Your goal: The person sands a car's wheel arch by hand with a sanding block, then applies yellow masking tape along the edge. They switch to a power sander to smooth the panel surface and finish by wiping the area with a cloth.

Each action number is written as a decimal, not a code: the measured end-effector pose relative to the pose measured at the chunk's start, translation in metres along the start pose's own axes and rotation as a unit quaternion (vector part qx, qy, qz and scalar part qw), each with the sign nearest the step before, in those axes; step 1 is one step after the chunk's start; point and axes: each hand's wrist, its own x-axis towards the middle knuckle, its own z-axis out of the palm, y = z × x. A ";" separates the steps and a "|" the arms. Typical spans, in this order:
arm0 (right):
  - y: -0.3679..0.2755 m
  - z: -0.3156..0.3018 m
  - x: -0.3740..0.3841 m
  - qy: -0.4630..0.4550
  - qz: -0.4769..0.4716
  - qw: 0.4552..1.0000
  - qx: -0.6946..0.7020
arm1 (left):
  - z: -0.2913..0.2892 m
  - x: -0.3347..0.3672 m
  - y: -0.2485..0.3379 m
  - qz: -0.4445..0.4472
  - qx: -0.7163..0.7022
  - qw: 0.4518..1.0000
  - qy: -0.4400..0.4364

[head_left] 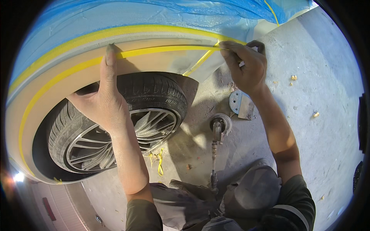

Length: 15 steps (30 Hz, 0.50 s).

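Note:
A strip of yellow masking tape [154, 50] runs in a curve along the beige car fender [154, 61], above the wheel arch. My left hand [102, 102] lies at the arch edge, thumb stretched upward with its tip on the tape; the other fingers are mostly hidden. At the strip's right end, my right hand [246, 65] is closed in a pinch on the tape. Beside that hand a short slanted tape piece [200, 62] crosses the panel. Another yellow tape band [142, 29] borders the blue plastic sheeting [162, 14] above.
Below the arch stands the black tire [154, 90] with its silver spoked rim [92, 144]. A round-headed air sander [217, 129] with a hose rests on the concrete floor near a flat plate with holes [239, 103]. Crumpled yellow tape [159, 161] lies near my knees.

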 end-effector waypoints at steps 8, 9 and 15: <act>0.007 -0.001 -0.019 -0.030 0.096 0.995 0.023 | 0.001 -0.002 0.000 0.027 0.046 0.999 0.001; 0.005 0.002 -0.021 -0.031 0.102 0.994 0.006 | -0.001 -0.004 0.000 0.046 0.072 0.996 -0.001; 0.001 0.006 -0.030 -0.017 0.091 0.994 0.051 | -0.042 -0.076 0.019 0.050 0.188 0.974 -0.120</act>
